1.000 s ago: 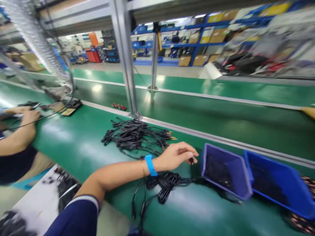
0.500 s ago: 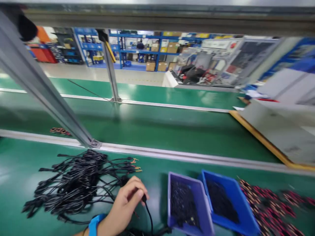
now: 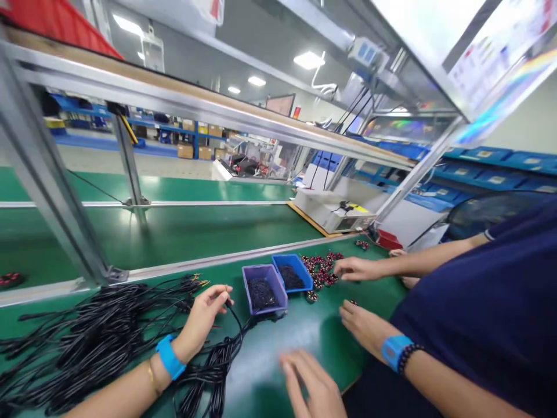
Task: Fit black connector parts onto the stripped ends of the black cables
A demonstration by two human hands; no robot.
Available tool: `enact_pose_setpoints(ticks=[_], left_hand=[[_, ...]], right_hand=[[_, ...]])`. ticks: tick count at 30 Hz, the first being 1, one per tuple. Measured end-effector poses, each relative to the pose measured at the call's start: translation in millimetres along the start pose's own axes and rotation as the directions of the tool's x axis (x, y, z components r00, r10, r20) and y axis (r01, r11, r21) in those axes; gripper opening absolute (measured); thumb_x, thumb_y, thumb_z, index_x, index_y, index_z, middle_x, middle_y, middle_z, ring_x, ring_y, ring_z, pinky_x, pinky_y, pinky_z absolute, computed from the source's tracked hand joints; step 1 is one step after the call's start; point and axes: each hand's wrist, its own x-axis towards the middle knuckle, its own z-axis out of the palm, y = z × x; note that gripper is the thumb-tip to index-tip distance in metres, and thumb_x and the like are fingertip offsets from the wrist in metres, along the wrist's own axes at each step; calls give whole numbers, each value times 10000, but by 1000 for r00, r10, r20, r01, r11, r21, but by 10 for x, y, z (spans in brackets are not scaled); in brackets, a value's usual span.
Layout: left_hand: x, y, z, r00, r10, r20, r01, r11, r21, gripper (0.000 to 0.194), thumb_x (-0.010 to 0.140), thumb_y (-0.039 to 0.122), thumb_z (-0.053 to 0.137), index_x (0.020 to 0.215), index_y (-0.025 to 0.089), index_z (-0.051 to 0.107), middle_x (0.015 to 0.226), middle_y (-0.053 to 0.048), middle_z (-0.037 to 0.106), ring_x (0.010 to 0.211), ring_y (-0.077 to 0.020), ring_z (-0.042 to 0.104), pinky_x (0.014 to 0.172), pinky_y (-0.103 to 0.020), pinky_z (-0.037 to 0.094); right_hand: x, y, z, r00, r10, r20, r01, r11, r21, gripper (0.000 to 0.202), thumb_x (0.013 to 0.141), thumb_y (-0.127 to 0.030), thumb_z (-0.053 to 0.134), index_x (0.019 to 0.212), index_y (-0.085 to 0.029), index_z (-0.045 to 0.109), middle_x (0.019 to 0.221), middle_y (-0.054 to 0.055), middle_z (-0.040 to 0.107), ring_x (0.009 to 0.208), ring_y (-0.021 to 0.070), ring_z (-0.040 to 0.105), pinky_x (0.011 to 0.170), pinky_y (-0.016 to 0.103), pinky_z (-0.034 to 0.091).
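My left hand [image 3: 208, 313], with a blue band on its wrist, pinches the end of a black cable [image 3: 237, 318] between thumb and fingers. That cable runs down to a coiled black bundle [image 3: 216, 371] at the table's front. Left of the hand lies a large heap of black cables [image 3: 98, 331], some with bare orange wire ends. My right hand [image 3: 312, 386], a little blurred, is over the green table with fingers stretched out and nothing in them. A purple bin [image 3: 282, 306] and a blue bin [image 3: 308, 283], both holding small black parts, stand beyond my hands.
A co-worker at the right has one hand [image 3: 359, 269] by a pile of red-and-copper coils [image 3: 319, 267] and another hand [image 3: 365, 322] over the table [image 3: 300, 334]. Metal posts [image 3: 65, 191] and an overhead shelf frame the bench. A grey instrument [image 3: 324, 209] stands behind.
My view has swung right and up, bringing my right hand and the co-worker into sight. My left hand still grips the black cable.
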Motion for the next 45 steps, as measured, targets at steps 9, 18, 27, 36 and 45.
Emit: enact_pose_setpoints(ticks=[9, 18, 27, 36, 45], left_hand=[[10, 18, 109, 996, 71, 49, -72, 997, 19, 335, 803, 506, 649, 788, 172, 659, 737, -44, 682, 722, -204, 599, 677, -302, 461], [286, 91, 379, 964, 161, 213, -205, 957, 206, 328, 860, 505, 587, 738, 200, 587, 779, -29, 640, 789, -206, 569, 778, -302, 434], [146, 14, -120, 979, 105, 176, -157, 935, 317, 468, 875, 643, 533, 723, 205, 605, 722, -34, 646, 748, -206, 585, 728, -278, 463], [279, 84, 276, 974, -182, 134, 212, 941, -265, 447, 664, 566, 835, 741, 168, 649, 723, -10, 660, 590, -162, 664, 606, -261, 489], [211, 74, 279, 987, -50, 151, 77, 980, -184, 367, 713, 493, 833, 699, 157, 686, 689, -12, 655, 557, -130, 608, 576, -239, 444]], right_hand=[[1526, 167, 647, 908, 61, 414, 115, 915, -387, 160, 953, -302, 678, 1004, -150, 680, 1048, 39, 704, 951, 204, 686, 863, 422, 560], [1351, 253, 814, 911, 10, 412, 126, 944, -303, 165, 959, -107, 570, 946, -162, 725, 945, 67, 757, 936, 238, 707, 797, 327, 515], [1255, 22, 1064, 934, -106, 341, 118, 993, -15, 233, 840, -51, 597, 787, -237, 729, 834, 28, 768, 833, 220, 715, 707, 251, 476], [1371, 372, 743, 989, -90, 121, 45, 941, 336, 275, 1000, -359, 484, 905, -232, 708, 863, 39, 763, 789, 203, 733, 734, 251, 568], [1226, 288, 676, 1000, -7, 11, -1, 795, 607, 353, 930, -548, 590, 873, -232, 736, 782, 41, 753, 683, 196, 726, 654, 217, 588]])
